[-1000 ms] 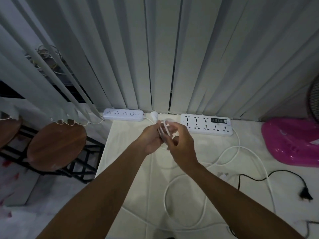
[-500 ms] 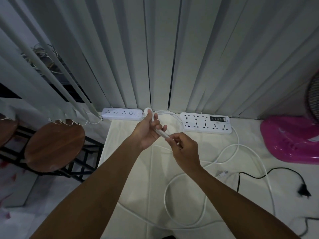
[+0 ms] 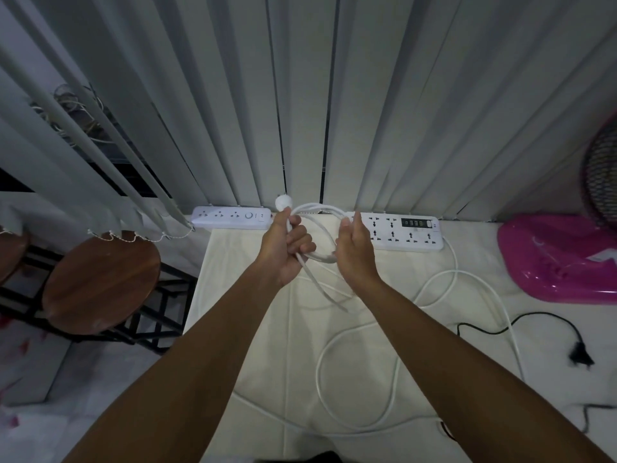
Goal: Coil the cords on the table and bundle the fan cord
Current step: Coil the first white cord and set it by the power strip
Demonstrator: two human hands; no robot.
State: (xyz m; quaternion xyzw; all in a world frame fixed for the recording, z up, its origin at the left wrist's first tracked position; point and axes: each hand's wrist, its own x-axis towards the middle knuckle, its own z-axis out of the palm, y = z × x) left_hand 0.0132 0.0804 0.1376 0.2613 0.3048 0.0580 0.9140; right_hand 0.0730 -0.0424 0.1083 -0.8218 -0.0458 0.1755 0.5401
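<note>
1. The left hand (image 3: 287, 245) is closed around a thin white power cord (image 3: 394, 332), its plug up.
2. The right hand (image 3: 355, 252), fingers loosely curled, supports the loop.
3. Both hover over the cream-clothed table (image 3: 253, 329); slack cord trails across it.
4. A black fan cord (image 3: 534, 317) lies at the table's right.

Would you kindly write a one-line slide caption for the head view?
Left hand grips the white cord near its plug while the right hand guides a loop above the table.

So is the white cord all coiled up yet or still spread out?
Mostly spread out. The left hand grips a few loops of white cord; long slack still lies across the table.
</note>
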